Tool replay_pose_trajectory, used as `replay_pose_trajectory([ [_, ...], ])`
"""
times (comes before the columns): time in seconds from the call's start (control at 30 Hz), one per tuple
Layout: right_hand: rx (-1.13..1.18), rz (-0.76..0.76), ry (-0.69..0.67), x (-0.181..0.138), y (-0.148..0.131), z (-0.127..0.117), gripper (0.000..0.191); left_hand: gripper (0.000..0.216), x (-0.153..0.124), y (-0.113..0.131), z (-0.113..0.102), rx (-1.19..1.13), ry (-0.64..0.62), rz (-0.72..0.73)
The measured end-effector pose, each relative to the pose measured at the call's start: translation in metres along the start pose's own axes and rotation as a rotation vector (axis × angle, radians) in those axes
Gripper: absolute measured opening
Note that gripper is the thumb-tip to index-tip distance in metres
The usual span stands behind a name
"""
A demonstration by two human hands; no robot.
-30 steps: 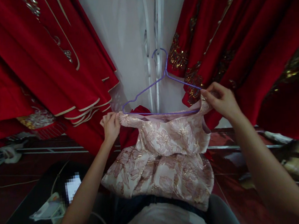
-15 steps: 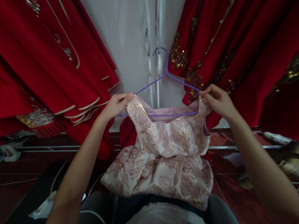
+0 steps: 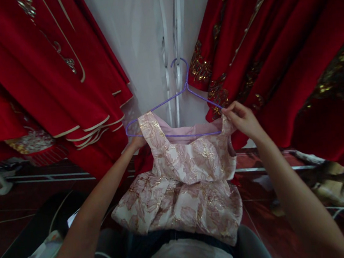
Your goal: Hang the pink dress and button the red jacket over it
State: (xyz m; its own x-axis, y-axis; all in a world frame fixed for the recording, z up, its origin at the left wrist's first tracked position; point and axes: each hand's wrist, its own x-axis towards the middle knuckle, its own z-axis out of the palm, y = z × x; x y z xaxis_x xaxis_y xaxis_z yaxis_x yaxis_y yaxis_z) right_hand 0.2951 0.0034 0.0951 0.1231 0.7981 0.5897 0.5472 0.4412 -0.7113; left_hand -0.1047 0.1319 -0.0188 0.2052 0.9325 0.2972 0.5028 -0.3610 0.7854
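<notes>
A sleeveless pink and cream brocade dress (image 3: 191, 160) with gold threads hangs from a purple wire hanger (image 3: 169, 101), its skirt resting over my lap. My right hand (image 3: 242, 117) pinches the right shoulder strap at the hanger's sloping arm. Behind and below the left strap is my left hand (image 3: 138, 142), close to the hanger's left end; the fabric hides its fingers. That left strap sits around the hanger, whose left tip sticks out past it. The hook points up in front of a pale surface.
Red garments with beading (image 3: 72, 74) hang at the left, and red ones with gold sequins (image 3: 277, 71) at the right. A pale panel (image 3: 140, 45) stands between them. On a dark surface at lower left lies a clear plastic packet (image 3: 43, 251); clutter (image 3: 336, 184) lies at lower right.
My left hand has left the top of the left strap and moved down behind it, so the hanger's left end now shows. My right hand keeps its pinch. The view has shifted slightly.
</notes>
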Motion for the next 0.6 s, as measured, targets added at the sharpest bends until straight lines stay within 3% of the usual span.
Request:
replay_pose_trajectory([
  [0.27, 0.005, 0.000, -0.004, 0.003, 0.007, 0.001, 0.026, 0.023, -0.016, 0.003, -0.022, -0.085, -0.110, -0.082],
  [0.37, 0.016, -0.009, -0.012, 0.003, 0.008, 0.001, 0.026, 0.029, -0.031, 0.008, -0.034, -0.179, -0.264, -0.150],
  [0.5, 0.018, -0.027, -0.015, 0.002, 0.008, 0.000, 0.026, 0.028, -0.048, 0.008, -0.051, -0.033, -0.561, -0.149],
  [0.6, -0.004, -0.038, -0.013, 0.002, 0.007, 0.000, 0.028, 0.025, -0.050, 0.012, -0.064, -0.033, -0.574, -0.165],
])
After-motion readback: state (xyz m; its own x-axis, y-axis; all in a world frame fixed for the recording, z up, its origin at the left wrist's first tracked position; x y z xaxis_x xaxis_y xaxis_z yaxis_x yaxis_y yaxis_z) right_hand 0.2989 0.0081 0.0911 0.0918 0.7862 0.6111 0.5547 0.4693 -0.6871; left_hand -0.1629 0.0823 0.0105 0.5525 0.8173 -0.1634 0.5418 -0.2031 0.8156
